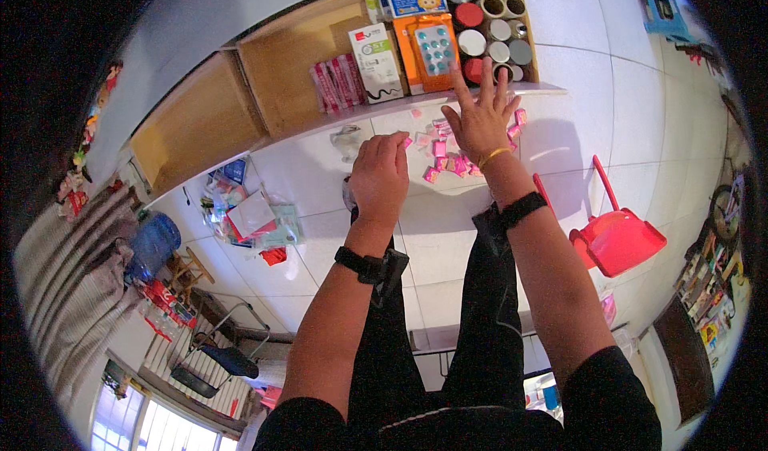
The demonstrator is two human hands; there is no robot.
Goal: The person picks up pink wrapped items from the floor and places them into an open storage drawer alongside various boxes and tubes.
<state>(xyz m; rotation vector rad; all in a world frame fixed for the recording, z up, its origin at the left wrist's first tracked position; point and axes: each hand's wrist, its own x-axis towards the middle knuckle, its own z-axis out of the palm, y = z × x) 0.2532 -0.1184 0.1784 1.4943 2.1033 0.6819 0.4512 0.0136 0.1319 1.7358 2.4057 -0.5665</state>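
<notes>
My left hand (380,180) is closed, fingers curled together, with a small pink wrapped piece (407,142) at its fingertips. Farther right, my right hand (482,127) spreads its fingers wide and holds nothing. Its fingertips overlap the front of upright tubes and lidded jars (472,44) in a wooden divided box (288,59); whether they touch is unclear. Beneath and around that hand lie several pink wrapped pieces (456,164) on white tile. A blister pack (436,49) with teal pills rests on an orange box (406,59), beside a white-and-green box (376,65) and pink striped packets (336,81).
A clear crumpled plastic wrapper (346,142) lies left of my left hand. Farther left is a pile of packaging (254,211). A red dustpan (618,241) stands right of my right forearm. A blue stool (661,9) is at the far right.
</notes>
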